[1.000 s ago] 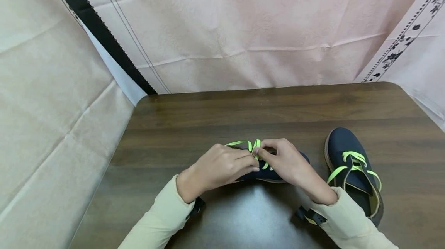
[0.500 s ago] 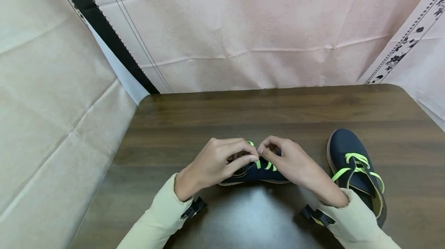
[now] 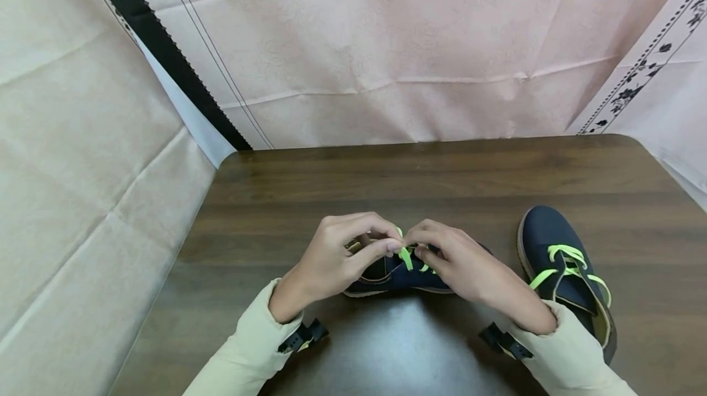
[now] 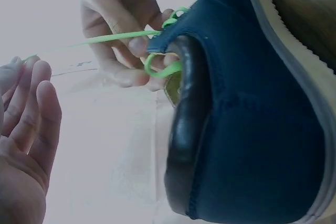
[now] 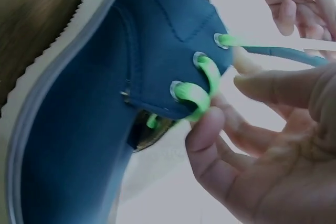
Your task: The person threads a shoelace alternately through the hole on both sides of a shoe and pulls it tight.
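- Take the navy shoe (image 3: 394, 276) under your hands as the landmark; it lies on its side on the dark wooden desk (image 3: 331, 187), near the desk's front edge, with its sole toward you.
- Left of the shoe, past the desk's edge, hangs pale cloth (image 3: 72, 169) with a black strip running down it.
- Your left hand (image 3: 337, 258) sits at the shoe's left end, over its opening. Its grip is narrow: thumb and forefinger pinch the neon green lace (image 3: 405, 256) just above the shoe. In the left wrist view the lace (image 4: 105, 39) runs taut from your fingertips to the shoe's eyelets.
- Your right hand (image 3: 461, 267) covers the shoe's right part, its fingertips meeting the left hand's at the lace. The right wrist view shows its grip closed on the lace (image 5: 197, 93): thumb and fingers (image 5: 210, 124) pinch the green loop where it leaves the lower eyelets of the shoe (image 5: 105, 129).
- Right of the shoe, well apart from it, a second navy shoe (image 3: 563, 267) stands upright on the desk, toe pointing away from you, its green lace already tied in a bow.
- Behind the shoe, beyond the desk's far edge, hangs pink cloth (image 3: 386, 46).
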{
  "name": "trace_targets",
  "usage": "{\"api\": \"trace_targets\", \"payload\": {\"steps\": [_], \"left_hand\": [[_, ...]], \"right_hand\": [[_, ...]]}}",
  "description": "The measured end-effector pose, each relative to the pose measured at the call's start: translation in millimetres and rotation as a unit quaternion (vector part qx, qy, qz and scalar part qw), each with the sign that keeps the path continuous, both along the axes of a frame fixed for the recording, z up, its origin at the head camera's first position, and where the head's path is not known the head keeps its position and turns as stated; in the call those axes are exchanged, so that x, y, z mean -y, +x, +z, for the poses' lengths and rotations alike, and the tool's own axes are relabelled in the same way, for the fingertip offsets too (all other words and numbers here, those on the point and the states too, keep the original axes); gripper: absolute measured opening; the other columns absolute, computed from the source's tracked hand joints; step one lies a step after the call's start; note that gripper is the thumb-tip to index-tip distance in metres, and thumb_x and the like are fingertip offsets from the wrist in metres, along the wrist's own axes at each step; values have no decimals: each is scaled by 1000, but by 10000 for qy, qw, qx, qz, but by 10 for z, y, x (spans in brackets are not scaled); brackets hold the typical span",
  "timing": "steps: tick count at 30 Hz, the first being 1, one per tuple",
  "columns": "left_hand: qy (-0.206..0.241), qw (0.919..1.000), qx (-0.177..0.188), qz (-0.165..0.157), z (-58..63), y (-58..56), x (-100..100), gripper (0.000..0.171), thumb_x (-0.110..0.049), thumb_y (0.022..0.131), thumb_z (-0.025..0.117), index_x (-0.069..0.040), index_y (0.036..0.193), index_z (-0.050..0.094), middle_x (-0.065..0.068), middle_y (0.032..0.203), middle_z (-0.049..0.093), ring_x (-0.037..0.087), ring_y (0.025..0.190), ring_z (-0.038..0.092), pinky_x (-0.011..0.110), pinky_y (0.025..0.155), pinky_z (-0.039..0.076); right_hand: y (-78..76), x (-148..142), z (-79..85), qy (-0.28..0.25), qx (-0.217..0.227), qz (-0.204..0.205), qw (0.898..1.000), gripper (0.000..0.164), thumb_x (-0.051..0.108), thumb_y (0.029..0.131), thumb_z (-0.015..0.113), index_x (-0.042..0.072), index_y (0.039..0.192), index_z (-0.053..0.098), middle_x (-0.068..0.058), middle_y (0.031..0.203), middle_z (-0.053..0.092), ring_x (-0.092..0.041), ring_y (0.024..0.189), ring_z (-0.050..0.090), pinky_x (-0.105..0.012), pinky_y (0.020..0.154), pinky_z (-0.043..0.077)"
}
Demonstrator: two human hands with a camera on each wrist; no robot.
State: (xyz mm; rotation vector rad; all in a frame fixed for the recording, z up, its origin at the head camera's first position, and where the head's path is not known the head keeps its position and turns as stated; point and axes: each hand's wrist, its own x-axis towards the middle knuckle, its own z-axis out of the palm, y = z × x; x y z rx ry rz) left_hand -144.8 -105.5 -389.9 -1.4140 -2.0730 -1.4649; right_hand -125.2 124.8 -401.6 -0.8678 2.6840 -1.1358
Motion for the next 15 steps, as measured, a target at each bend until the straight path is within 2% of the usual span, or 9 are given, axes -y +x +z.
{"api": "trace_targets", "payload": {"steps": [4,8,11,15], "left_hand": [[436,9989,140,65,39,16,22,7,-3,92,69,-9,95,69,0,82,68,2,69,60,24,58,53],[827,9962,234,105,95,35,74,9,1,92,68,-6,95,69,5,80,68,4,62,60,23,53,51],[1003,9947,198,131,138,53,106,7,1,92,67,-5,95,69,7,83,69,7,63,62,24,52,51],[1033,9946,92,110,178,76,121,4,-2,94,67,-5,95,69,5,83,68,6,62,59,23,52,50]], "right_hand": [[27,-17,73,442,328,203,9983,27,3,98,60,18,119,66,0,124,58,-15,96,55,-29,74,48],[58,10,102,858,192,242,9958,25,13,95,68,18,119,66,0,130,56,-19,109,55,-37,83,49],[73,50,96,990,-82,98,9950,23,17,91,73,18,114,69,2,125,58,-19,115,53,-43,90,47],[81,98,79,1074,-392,-119,9934,18,17,88,77,19,105,71,6,107,61,-14,99,56,-36,81,49]]}}
